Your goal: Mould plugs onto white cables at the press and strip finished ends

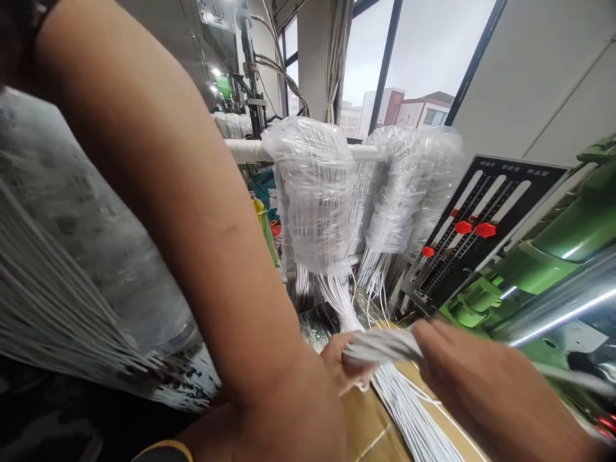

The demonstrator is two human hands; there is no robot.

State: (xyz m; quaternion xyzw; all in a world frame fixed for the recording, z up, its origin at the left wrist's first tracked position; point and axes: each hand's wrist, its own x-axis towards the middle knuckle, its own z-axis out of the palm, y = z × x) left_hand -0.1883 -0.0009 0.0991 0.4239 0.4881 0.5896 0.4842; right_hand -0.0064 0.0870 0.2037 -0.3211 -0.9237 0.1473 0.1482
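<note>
My left arm crosses the view from the upper left, and my left hand is closed on the end of a small flat bundle of white wires. My right hand comes in from the lower right, its fingers pinched on the same bundle's other side. More loose white wires run from a hanging bundle down over a cardboard surface beneath both hands.
Plastic-wrapped bundles of white wires hang from a white rail. A black slotted panel with red knobs leans at the right beside a green machine. A large fan of wires fills the left foreground. Windows are behind.
</note>
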